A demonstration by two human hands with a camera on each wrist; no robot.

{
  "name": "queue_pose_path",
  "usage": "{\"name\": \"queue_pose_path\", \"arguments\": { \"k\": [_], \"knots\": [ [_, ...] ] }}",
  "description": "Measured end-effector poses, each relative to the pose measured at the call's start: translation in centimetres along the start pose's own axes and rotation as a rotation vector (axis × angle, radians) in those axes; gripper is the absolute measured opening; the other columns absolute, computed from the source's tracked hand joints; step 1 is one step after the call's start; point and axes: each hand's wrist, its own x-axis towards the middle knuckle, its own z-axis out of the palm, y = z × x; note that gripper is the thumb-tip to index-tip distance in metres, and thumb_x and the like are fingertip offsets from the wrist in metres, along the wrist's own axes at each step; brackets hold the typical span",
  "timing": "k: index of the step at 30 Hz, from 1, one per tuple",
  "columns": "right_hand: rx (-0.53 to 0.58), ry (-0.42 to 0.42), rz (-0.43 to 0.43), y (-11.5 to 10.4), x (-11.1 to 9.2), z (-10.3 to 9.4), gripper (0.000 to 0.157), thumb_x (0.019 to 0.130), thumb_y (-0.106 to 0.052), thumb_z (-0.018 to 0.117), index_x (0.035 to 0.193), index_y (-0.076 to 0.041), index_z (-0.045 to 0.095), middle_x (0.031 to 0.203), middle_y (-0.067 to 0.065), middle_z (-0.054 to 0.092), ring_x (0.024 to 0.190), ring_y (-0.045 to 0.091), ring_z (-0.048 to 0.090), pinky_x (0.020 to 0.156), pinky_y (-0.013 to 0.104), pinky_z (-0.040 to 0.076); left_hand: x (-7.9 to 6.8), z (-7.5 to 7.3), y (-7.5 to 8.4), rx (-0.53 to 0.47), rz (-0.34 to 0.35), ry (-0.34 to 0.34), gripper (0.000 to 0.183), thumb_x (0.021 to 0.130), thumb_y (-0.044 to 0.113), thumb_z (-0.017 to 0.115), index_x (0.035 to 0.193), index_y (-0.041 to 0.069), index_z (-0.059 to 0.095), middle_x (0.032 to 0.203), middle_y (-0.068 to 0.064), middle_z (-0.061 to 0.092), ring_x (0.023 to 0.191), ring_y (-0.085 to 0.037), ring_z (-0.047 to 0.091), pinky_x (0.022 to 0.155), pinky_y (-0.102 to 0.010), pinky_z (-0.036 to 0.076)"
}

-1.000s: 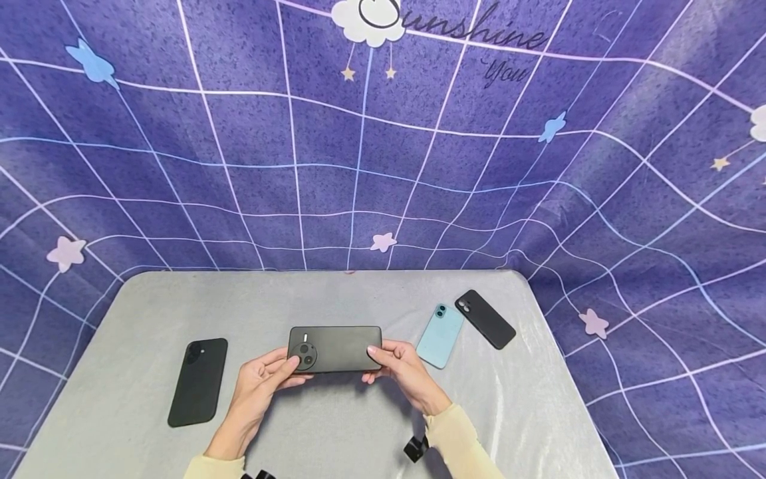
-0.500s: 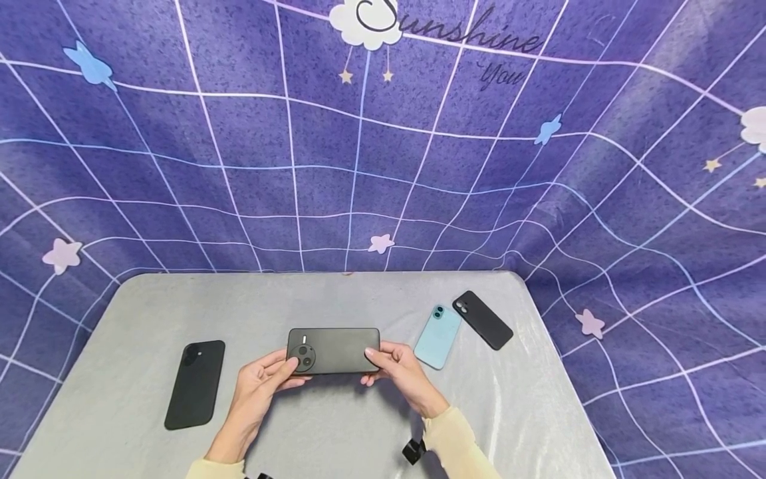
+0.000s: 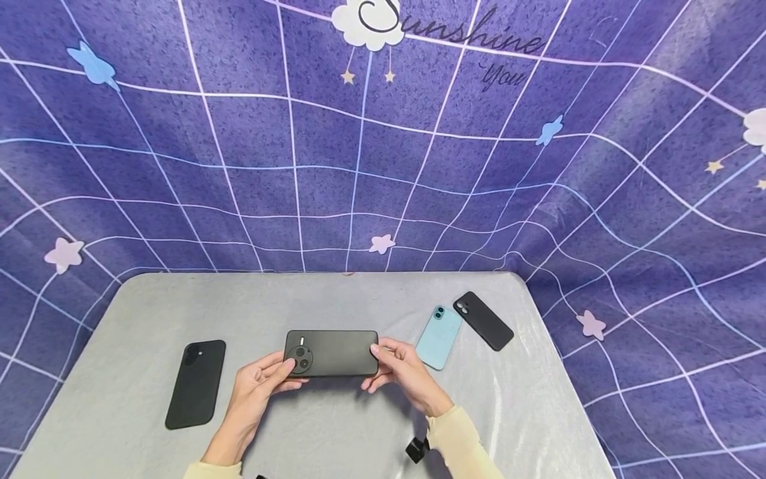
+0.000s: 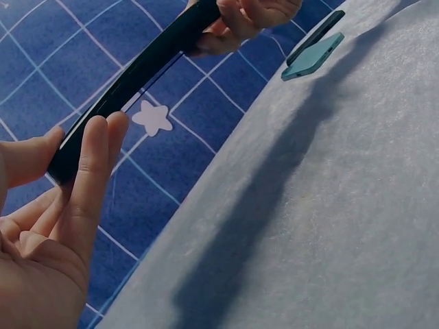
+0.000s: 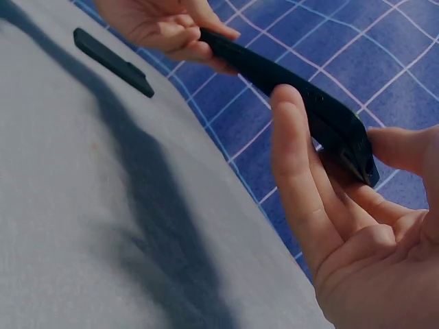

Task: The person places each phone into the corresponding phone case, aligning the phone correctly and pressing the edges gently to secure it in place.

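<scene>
A dark grey smartphone (image 3: 338, 354) with a round camera module is held sideways above the table, its back towards the head camera. My left hand (image 3: 254, 389) pinches its camera end, thumb over the module and fingers beneath. At the opposite end, my right hand (image 3: 411, 376) grips the corner between thumb and fingers. Seen edge-on in the left wrist view, the phone (image 4: 130, 82) has a thin strip showing along its underside. The right wrist view shows a narrow gap at the phone's near corner (image 5: 367, 168); whether a case is parting there is unclear.
A black phone (image 3: 195, 384) lies at the table's left. To the right are a light blue phone (image 3: 439, 338) and a black phone case (image 3: 483, 321) with camera cutouts, close together. The grey-covered table (image 3: 335, 432) meets a purple grid-patterned cloth (image 3: 323, 146) at its back.
The phone has shifted slightly left and down in the head view. My right hand's thumb has moved to the phone's right edge. The other phones and the case stay put.
</scene>
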Motion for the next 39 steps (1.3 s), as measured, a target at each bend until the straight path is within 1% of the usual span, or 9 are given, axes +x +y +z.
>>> {"name": "queue_pose_path", "arguments": {
  "k": [4, 10, 13, 17, 24, 27, 30, 35, 39],
  "knots": [
    [0.015, -0.006, 0.013, -0.14, 0.01, 0.3, 0.028, 0.114, -0.025, 0.055, 0.125, 0.0, 0.063, 0.091, 0.016, 0.078, 0.071, 0.022, 0.078, 0.065, 0.032, 0.066, -0.17, 0.03, 0.2, 0.016, -0.016, 0.02, 0.056, 0.107, 0.003, 0.065, 0.146, -0.027, 0.039, 0.109, -0.004, 0.081, 0.086, -0.026, 0.081, 0.08, -0.037, 0.067],
    [-0.056, 0.048, -0.006, -0.24, -0.04, 0.37, 0.029, 0.115, -0.027, 0.054, 0.116, -0.001, 0.067, 0.085, 0.007, 0.077, 0.065, 0.016, 0.075, 0.063, 0.028, 0.063, -0.06, 0.09, 0.2, 0.006, -0.002, -0.001, 0.054, 0.107, 0.0, 0.064, 0.145, -0.028, 0.039, 0.109, -0.006, 0.081, 0.085, -0.031, 0.081, 0.079, -0.037, 0.067],
    [-0.064, 0.039, -0.018, -0.22, -0.03, 0.28, 0.025, 0.113, -0.023, 0.057, 0.113, 0.0, 0.067, 0.086, 0.006, 0.079, 0.065, 0.017, 0.076, 0.064, 0.028, 0.063, -0.01, 0.14, 0.24, 0.006, -0.007, 0.01, 0.055, 0.107, 0.0, 0.064, 0.145, -0.029, 0.037, 0.111, -0.011, 0.08, 0.084, -0.032, 0.081, 0.079, -0.036, 0.067],
    [-0.066, 0.001, -0.041, -0.17, 0.04, 0.12, 0.019, 0.111, -0.016, 0.059, 0.113, 0.002, 0.067, 0.088, 0.006, 0.08, 0.065, 0.018, 0.077, 0.063, 0.028, 0.063, 0.06, 0.19, 0.32, 0.006, -0.017, 0.035, 0.056, 0.106, 0.0, 0.064, 0.145, -0.029, 0.037, 0.118, -0.025, 0.075, 0.082, -0.03, 0.081, 0.079, -0.034, 0.067],
    [-0.062, -0.034, -0.073, -0.14, 0.13, 0.02, 0.015, 0.11, -0.009, 0.059, 0.113, 0.005, 0.066, 0.092, 0.01, 0.08, 0.066, 0.021, 0.078, 0.06, 0.027, 0.063, 0.05, 0.07, 0.42, 0.01, -0.033, 0.044, 0.054, 0.107, 0.003, 0.065, 0.145, -0.028, 0.04, 0.112, -0.008, 0.08, 0.083, -0.024, 0.081, 0.081, -0.036, 0.067],
    [-0.06, -0.037, -0.076, -0.11, 0.14, -0.01, 0.016, 0.11, -0.009, 0.059, 0.113, 0.006, 0.066, 0.093, 0.012, 0.081, 0.067, 0.021, 0.078, 0.06, 0.027, 0.062, 0.02, 0.13, 0.54, 0.012, -0.027, 0.039, 0.055, 0.107, 0.003, 0.065, 0.145, -0.028, 0.04, 0.114, -0.01, 0.079, 0.084, -0.023, 0.081, 0.081, -0.036, 0.067],
    [-0.062, -0.022, -0.079, -0.07, 0.17, 0.07, 0.018, 0.11, -0.011, 0.059, 0.114, 0.006, 0.066, 0.092, 0.012, 0.081, 0.067, 0.021, 0.078, 0.06, 0.027, 0.062, 0.08, 0.11, 0.54, 0.013, -0.024, 0.041, 0.054, 0.107, 0.003, 0.065, 0.145, -0.028, 0.04, 0.112, -0.007, 0.08, 0.083, -0.024, 0.081, 0.081, -0.035, 0.066],
    [-0.054, 0.027, -0.075, -0.01, 0.22, 0.46, 0.024, 0.112, -0.019, 0.06, 0.117, 0.004, 0.068, 0.09, 0.007, 0.081, 0.066, 0.018, 0.077, 0.063, 0.027, 0.062, 0.25, 0.13, 0.55, 0.01, -0.012, 0.038, 0.051, 0.107, 0.004, 0.065, 0.143, -0.026, 0.045, 0.108, -0.005, 0.081, 0.084, -0.026, 0.081, 0.081, -0.036, 0.066],
    [-0.036, 0.025, -0.055, 0.04, 0.09, 0.51, 0.029, 0.112, -0.021, 0.059, 0.124, 0.004, 0.067, 0.091, 0.005, 0.08, 0.068, 0.015, 0.076, 0.069, 0.027, 0.063, 0.2, 0.24, 0.66, 0.005, -0.009, 0.041, 0.051, 0.107, 0.005, 0.065, 0.143, -0.026, 0.045, 0.108, -0.005, 0.081, 0.085, -0.028, 0.081, 0.08, -0.035, 0.066]
  ]
}}
